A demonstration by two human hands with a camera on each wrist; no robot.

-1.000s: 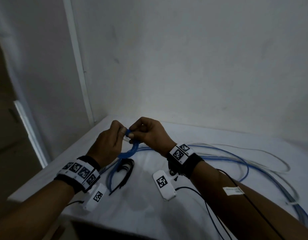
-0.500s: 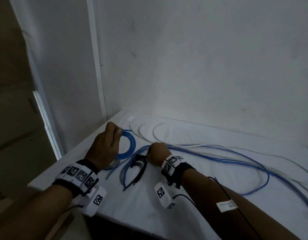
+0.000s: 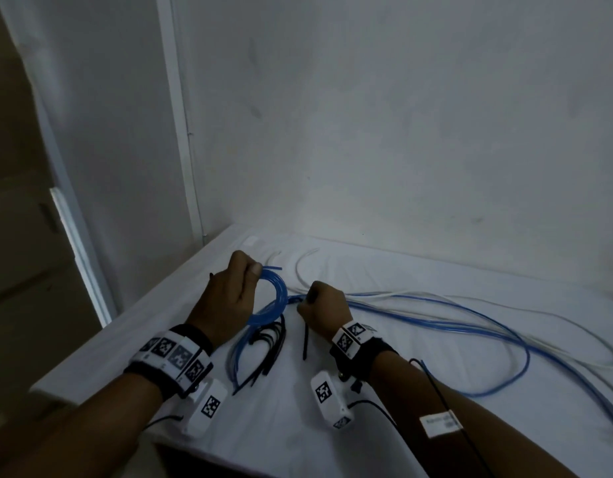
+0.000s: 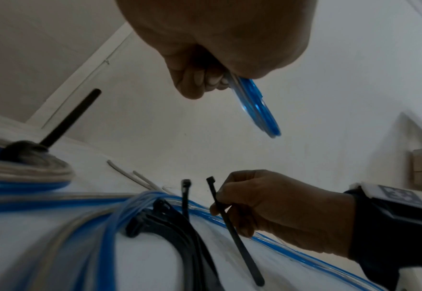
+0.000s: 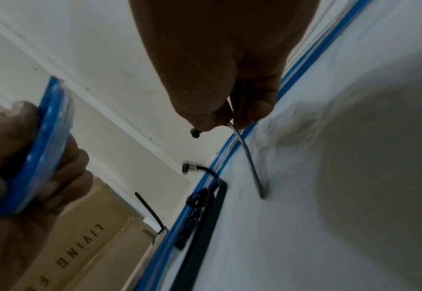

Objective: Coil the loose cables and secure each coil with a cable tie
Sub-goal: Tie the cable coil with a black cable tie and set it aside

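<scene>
Now a small blue coil (image 3: 269, 298) is held upright above the white table (image 3: 384, 391) by the left hand (image 3: 226, 298), its fingers and thumb clamped on the coil's far-left rim. Just to its right, a single black cable tie (image 3: 305, 343) is pinched between the thumb and fingers of the right hand (image 3: 324, 310), near the tie's head end. The tie's long axis runs near to far, with the tail dragging on the table toward the near side and the head pointing up past the fingertips (image 4: 217, 206). The coil's open ring is therefore faced by the tie from the right, and the right hand is judged to be the one that must carry the tie leftward and thread it through. A bundle of spare black ties (image 3: 263, 350) lies on the table between the two hands, beside loose blue cable (image 3: 470, 326) and white cable (image 3: 539, 319) that trail away to the right. Square black-and-white markers are worn on both wristbands. On a cardboard box (image 5: 85, 242) seen in the right wrist view, the word "LIVING" can be read; the rest is cut off.
</scene>
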